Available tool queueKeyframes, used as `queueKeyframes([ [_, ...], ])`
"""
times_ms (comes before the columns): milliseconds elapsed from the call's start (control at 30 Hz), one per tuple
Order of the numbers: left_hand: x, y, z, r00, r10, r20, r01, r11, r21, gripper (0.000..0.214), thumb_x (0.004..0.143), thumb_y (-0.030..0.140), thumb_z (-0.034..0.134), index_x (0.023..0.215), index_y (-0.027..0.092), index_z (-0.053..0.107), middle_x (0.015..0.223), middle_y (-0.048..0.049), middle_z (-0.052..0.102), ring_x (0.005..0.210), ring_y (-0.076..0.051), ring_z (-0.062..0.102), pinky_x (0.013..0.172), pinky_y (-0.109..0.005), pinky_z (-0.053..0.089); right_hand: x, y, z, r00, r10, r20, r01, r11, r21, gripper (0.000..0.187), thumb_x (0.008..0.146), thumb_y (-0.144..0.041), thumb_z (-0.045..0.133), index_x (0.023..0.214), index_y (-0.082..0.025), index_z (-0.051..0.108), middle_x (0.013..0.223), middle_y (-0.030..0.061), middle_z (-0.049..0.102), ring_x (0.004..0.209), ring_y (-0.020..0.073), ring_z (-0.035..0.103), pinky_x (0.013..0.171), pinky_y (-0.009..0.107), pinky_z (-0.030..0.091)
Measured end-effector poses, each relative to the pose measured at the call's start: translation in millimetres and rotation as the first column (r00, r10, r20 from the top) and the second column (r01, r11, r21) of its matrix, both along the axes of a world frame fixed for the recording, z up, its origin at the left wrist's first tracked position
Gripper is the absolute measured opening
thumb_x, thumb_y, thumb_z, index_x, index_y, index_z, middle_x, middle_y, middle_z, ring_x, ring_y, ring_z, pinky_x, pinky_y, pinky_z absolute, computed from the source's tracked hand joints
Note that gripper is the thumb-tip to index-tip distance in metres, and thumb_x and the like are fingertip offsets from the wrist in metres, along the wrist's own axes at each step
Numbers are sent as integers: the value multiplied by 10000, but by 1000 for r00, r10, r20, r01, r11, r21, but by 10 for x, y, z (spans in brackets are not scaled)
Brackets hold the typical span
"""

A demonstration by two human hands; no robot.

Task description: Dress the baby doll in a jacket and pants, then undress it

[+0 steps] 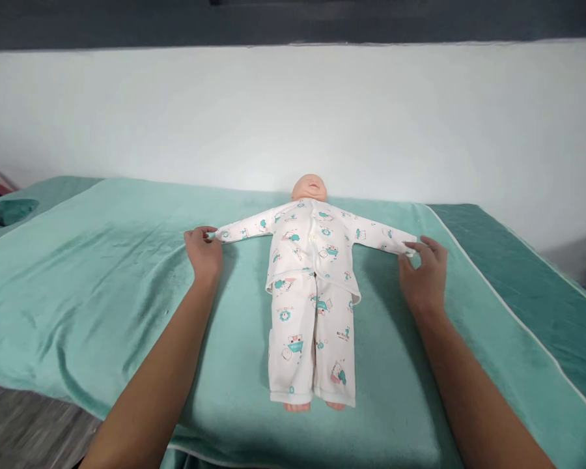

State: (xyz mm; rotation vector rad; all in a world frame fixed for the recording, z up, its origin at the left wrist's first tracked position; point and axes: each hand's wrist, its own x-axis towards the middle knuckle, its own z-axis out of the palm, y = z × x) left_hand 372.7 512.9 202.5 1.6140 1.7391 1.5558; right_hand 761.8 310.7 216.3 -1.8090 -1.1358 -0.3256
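A baby doll (309,187) lies on its back, head toward the wall, dressed in a white printed shirt (314,244) and matching pants (293,345). Both sleeves are stretched out sideways. My left hand (204,253) pinches the cuff of the sleeve on the left. At the opposite side, my right hand (424,273) pinches the other cuff between thumb and fingers. The doll's hands are not visible at the cuffs. Its toes show below the pant legs, and the shirt hem overlaps the top of the pants.
A light green blanket (127,273) with some wrinkles covers the bed under the doll. Darker green cloth (532,280) shows at the right. Behind the bed stands a white wall (293,111). Grey wood-look floor (24,430) is visible at the lower left.
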Motion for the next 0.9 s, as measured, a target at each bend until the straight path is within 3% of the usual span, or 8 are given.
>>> queueKeyframes([
  [100,74,-458,54,995,-98,-8,98,995,13,139,785,173,590,905,193,657,858,-2,512,800,-153,504,823,-303,434,-656,-378,-5,976,214,-44,-213,977,33,222,918,-295,566,1112,-206,627,1318,135,536,1290,273,513,1116,501,399],
  [200,125,-1060,60,942,-313,121,327,936,-127,137,851,259,593,963,207,652,833,13,559,768,-142,516,740,-274,418,-1291,-868,-43,878,405,-257,-424,905,-23,197,960,-301,561,1145,-259,611,1319,94,531,1196,232,568,989,426,501],
  [267,111,-1463,62,839,-508,196,541,817,-198,134,886,309,598,951,204,650,847,8,586,789,-142,539,746,-268,420,-1554,-1175,-71,816,476,-327,-510,860,-23,172,967,-286,571,1136,-278,601,1247,72,549,1139,204,583,948,372,512],
  [400,2,-2068,78,531,-820,213,841,479,-251,190,933,375,600,1004,214,670,936,-21,598,878,-154,572,821,-280,455,-1676,-1518,-107,712,620,-329,-672,738,-65,296,899,-292,696,1166,-290,566,1173,51,559,1070,189,587,881,310,522],
  [467,-28,-2247,79,437,-887,147,891,405,-204,260,903,378,662,1119,233,656,991,-33,581,904,-158,576,857,-295,473,-1652,-1540,-104,693,648,-315,-704,703,-103,363,859,-268,743,1164,-279,547,1143,44,566,1000,181,594,842,300,522],
  [567,17,-2412,83,359,-930,-73,917,366,-155,459,854,362,732,1284,275,595,1106,-64,553,948,-173,572,854,-311,494,-1643,-1477,-36,728,622,-289,-678,714,-174,215,891,-172,679,1027,-252,533,989,13,567,844,148,572,750,273,493],
  [667,116,-2501,100,357,-882,-306,899,414,-145,363,910,284,658,1271,283,610,1069,-69,560,932,-180,569,810,-317,492,-1656,-1420,125,719,652,-240,-695,678,-240,164,913,-111,607,910,-237,503,897,-2,555,778,137,541,700,259,446],
  [900,91,-2564,105,497,-843,-205,867,494,69,198,913,104,596,1063,222,648,952,-40,600,876,-137,601,776,-269,496,-1526,-1543,408,636,720,-277,-771,585,-250,201,901,-33,508,851,-227,487,920,7,568,830,131,558,729,246,426],
])
